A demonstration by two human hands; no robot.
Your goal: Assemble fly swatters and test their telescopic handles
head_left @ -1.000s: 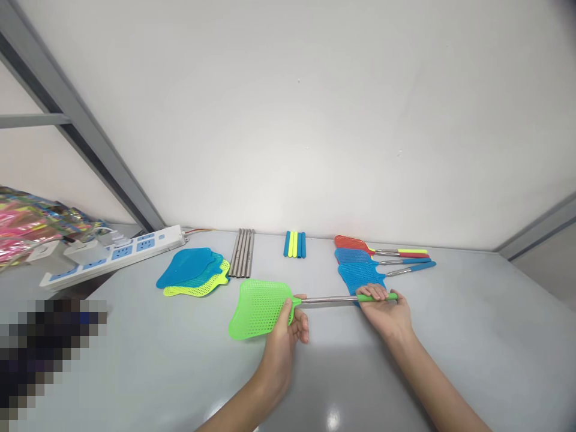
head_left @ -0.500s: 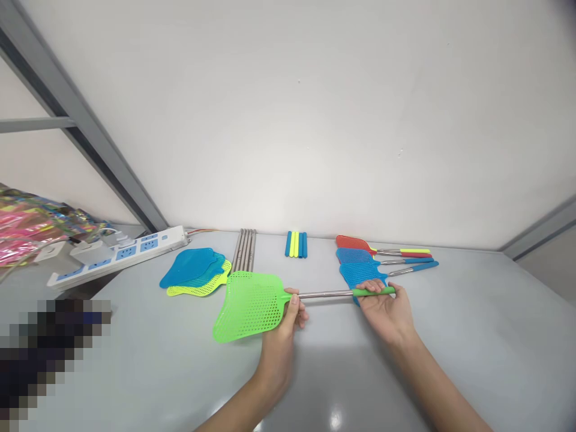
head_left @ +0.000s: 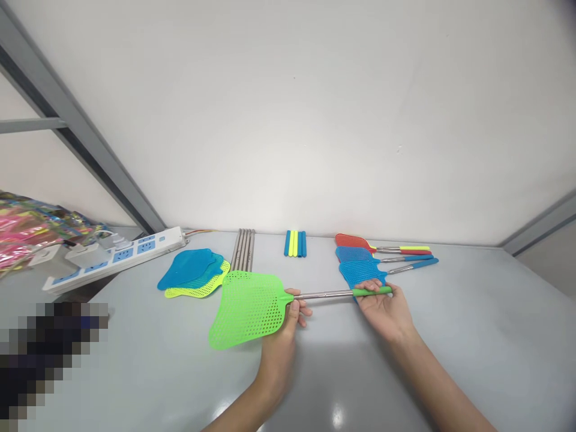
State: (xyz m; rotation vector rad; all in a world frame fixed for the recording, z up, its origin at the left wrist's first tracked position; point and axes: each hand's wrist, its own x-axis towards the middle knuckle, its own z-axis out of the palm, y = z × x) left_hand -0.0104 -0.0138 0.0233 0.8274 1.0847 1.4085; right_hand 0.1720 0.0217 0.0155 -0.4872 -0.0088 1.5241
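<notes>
A green fly swatter (head_left: 252, 307) with a perforated head, a metal rod and a green grip is held level above the table. My left hand (head_left: 283, 336) is closed at the neck, where the head meets the rod, with the thumb in front. Around the green grip at the other end, my right hand (head_left: 384, 309) is closed, palm turned up. Just behind that hand lie several fly swatters with red and blue heads (head_left: 360, 270), overlapping one another. Loose blue and yellow swatter heads (head_left: 186, 270) are stacked left of the green head.
Several metal rods (head_left: 243, 249) lie side by side near the wall. Blue and yellow grip sleeves (head_left: 295, 243) sit to their right. A white power strip (head_left: 135, 255) with plugs runs along the left, beside shiny colourful packages (head_left: 36, 228). A grey metal frame (head_left: 90, 144) rises behind it.
The green swatter head has shifted slightly left and down. My left hand's fingers have loosened a little at the neck; my right hand keeps its hold on the grip.
</notes>
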